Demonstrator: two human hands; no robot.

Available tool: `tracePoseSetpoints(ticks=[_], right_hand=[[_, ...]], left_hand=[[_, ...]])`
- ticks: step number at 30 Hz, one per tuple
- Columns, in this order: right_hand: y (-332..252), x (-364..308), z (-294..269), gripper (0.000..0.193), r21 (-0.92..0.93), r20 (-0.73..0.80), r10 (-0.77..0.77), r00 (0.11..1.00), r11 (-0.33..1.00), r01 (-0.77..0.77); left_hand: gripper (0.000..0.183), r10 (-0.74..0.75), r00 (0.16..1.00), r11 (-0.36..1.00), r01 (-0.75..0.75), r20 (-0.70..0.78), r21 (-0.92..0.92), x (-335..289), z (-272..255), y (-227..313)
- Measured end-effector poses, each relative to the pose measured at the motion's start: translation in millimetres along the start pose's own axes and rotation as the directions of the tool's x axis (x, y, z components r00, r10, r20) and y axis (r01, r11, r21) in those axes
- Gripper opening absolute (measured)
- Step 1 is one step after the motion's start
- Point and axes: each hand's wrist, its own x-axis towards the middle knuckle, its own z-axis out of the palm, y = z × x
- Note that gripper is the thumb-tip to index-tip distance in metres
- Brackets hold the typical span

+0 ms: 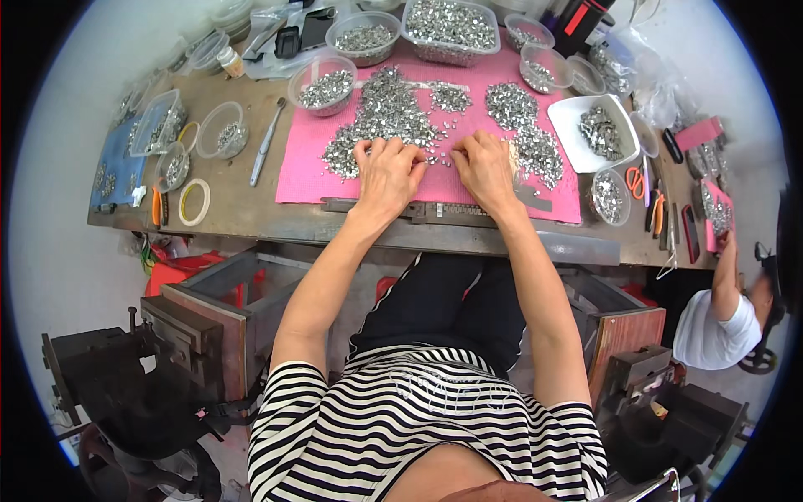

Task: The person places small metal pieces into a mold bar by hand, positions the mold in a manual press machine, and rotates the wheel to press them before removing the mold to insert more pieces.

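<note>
Head view, looking down: my left hand is half curled, its fingertips at the near edge of a large heap of small silvery metal pieces spread on a pink mat. My right hand, also loosely curled, rests just left of a smaller heap. I cannot tell whether either hand pinches a piece.

Small, shiny silver metal pieces are heaped at mixed angles, spread from near the back edge of the pink mat toward its front left corner; smaller heaps are gathered nearer the right edge.
</note>
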Motion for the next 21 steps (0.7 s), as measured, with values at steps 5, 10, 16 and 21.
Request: tracePoseSetpoints(ticks=[5,10,16,21], right_hand=[[-4.9,-5.6,-15.8,0.009,-0.025,0.045,0.019,0.999,1.000,-0.018],[11.1,-33.4,-48.8,0.008,0.164,0.161,0.158,0.974,0.969,-0.184],[15.1,-41.1,-56.7,0.008,0.142,0.106,0.136,0.985,0.978,-0.150],[8.7,-40.5,-59.0,0.010,0.066,0.084,0.154,0.984,0.985,-0.160]], left_hand=[[0.010,0.010,1.000,0.999,-0.009,0.021,-0.039,0.3,1.5,1.2],[0.008,0.091,0.995,0.956,-0.079,0.030,-0.282,-10.3,-8.9,39.8],[0.012,0.167,0.985,0.937,-0.146,0.038,-0.316,-19.4,10.3,70.5],[0.012,0.180,0.983,0.940,-0.160,0.041,-0.301,-22.3,17.4,72.3]])
